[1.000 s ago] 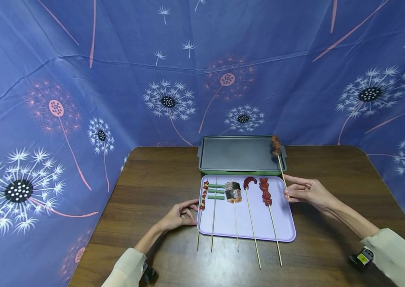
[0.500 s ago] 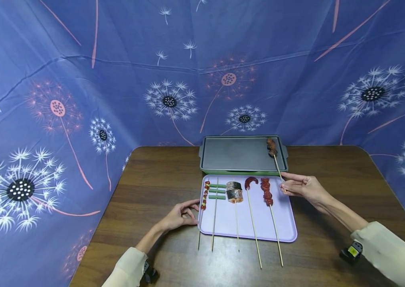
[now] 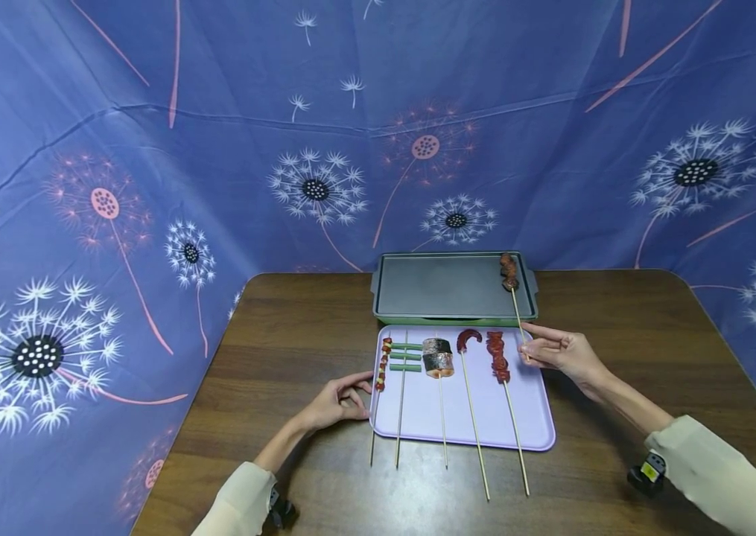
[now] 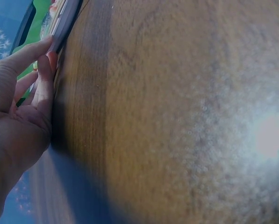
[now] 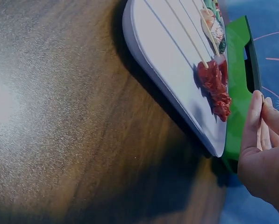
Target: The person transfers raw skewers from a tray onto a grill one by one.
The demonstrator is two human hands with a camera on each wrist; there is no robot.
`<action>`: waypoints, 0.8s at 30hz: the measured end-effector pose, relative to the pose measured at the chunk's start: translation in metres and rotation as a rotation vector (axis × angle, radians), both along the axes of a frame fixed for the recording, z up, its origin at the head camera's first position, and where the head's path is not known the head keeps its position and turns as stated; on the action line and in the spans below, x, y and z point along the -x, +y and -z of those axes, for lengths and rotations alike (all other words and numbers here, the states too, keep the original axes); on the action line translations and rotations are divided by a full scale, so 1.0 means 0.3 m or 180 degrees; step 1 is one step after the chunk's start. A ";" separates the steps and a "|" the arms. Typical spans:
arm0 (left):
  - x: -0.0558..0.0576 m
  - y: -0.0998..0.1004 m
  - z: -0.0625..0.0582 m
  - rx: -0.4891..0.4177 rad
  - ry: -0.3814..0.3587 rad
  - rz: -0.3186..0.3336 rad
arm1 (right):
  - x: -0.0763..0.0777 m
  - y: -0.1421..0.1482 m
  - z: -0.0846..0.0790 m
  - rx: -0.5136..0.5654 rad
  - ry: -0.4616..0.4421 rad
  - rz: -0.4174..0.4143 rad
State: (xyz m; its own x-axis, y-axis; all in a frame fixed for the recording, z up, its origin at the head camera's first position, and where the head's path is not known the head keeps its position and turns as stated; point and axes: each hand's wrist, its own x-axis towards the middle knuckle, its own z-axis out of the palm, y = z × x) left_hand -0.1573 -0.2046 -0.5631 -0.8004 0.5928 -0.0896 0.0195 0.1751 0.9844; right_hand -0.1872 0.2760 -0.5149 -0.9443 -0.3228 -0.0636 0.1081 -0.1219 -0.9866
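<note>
In the head view my right hand (image 3: pixel 565 359) pinches the bare stick of a skewer with browned meat chunks (image 3: pixel 509 271). The meat end is over the right side of a dark rectangular griddle pan (image 3: pixel 445 286); I cannot tell whether it touches. My left hand (image 3: pixel 336 402), fingers bent, holds the left rim of a lilac tray (image 3: pixel 491 432). Across the tray lie a thin red-and-yellow skewer (image 3: pixel 383 363), green pieces on a skewer (image 3: pixel 404 357), a dark-skinned fish piece (image 3: pixel 437 359), a curled red piece (image 3: pixel 468 341) and a red meat skewer (image 3: pixel 497 356).
The tray sits in front of the pan's green base (image 5: pixel 239 84) on a brown wooden table (image 3: pixel 297 320). Several skewer sticks reach past its front edge. A blue dandelion-print cloth (image 3: pixel 230 164) hangs behind and at the sides.
The browned meat skewer has moved left, from the pan's right edge to over its surface, and my right hand has moved slightly left with it. My left hand stays at the tray.
</note>
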 end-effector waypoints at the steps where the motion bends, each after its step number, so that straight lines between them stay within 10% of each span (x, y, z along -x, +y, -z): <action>1: -0.002 0.001 -0.002 0.0010 -0.0012 -0.0011 | -0.002 -0.001 -0.001 -0.0031 -0.0016 0.0012; 13: -0.005 0.010 -0.006 0.0098 -0.0051 -0.0050 | -0.023 0.013 -0.004 -0.0109 -0.0109 -0.0039; 24: -0.006 0.006 -0.004 0.0015 -0.0032 -0.0038 | -0.152 0.042 -0.015 -0.0268 0.0086 -0.0053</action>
State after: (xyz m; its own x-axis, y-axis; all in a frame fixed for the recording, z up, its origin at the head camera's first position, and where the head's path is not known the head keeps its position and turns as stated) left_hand -0.1556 -0.2028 -0.5618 -0.8064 0.5828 -0.1003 0.0076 0.1798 0.9837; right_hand -0.1418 0.2885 -0.5105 -0.9406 -0.3330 -0.0659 0.0828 -0.0367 -0.9959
